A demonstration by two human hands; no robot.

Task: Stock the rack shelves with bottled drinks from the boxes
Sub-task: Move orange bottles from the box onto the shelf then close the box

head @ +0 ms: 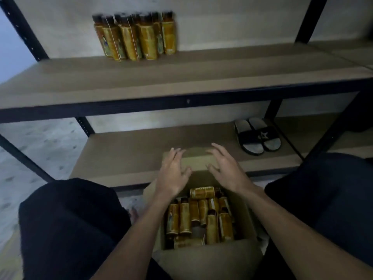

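Left hand (173, 172) and right hand (226, 168) side by side over raised far flap of open box (201, 259), possibly touching it; grip of each released, fingers spread, holding nothing. Boxed bottles (201, 219) near of hands, mostly upright, one lying across far end. Shelved bottles (137, 37) clustered upright, far left on upper shelf (181, 77). Sandals (257, 135) right on lower shelf (131, 154).

Amber bottles (139, 37), gold labels; brown box (205, 259); black sandals (257, 136), seemingly.
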